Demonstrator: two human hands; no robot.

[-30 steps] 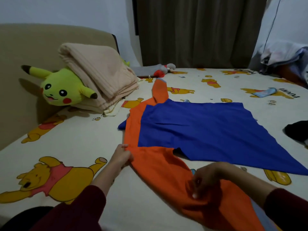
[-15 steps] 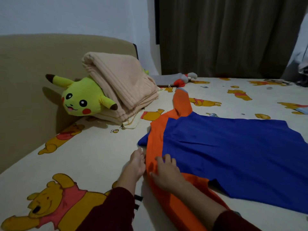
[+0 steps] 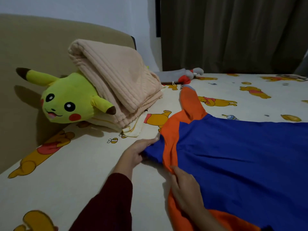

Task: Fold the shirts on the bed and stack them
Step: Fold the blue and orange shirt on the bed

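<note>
Shirt (image 3: 233, 155) in blue and orange lies spread across the bed (image 3: 83, 164), filling the view from 3 o'clock down to 5 o'clock, with 1 orange sleeve reaching up toward 1 o'clock. The left hand (image 3: 135, 152) sits just left of centre at the shirt's blue edge; its grip pinches that edge, thumb below and fingers stretched along the top toward the orange panel. The right hand (image 3: 185, 190) rests at 6 o'clock on the orange strip along the shirt's near side, and its grip is curled into the cloth, gathering a fold of orange fabric under the fingertips. Both forearms wear dark red sleeves (image 3: 108, 205).

At 10 o'clock a yellow plush toy (image 3: 66, 100) leans against the tan headboard (image 3: 33, 47), partly under a folded beige blanket (image 3: 113, 80) that lies over a pale cloth (image 3: 133, 129). At 12 o'clock, well apart from the shirt, a grey and red soft toy (image 3: 183, 75) lies at the bed's far edge, in front of a dark curtain (image 3: 233, 30). The sheet is cream with a cartoon bear print
</note>
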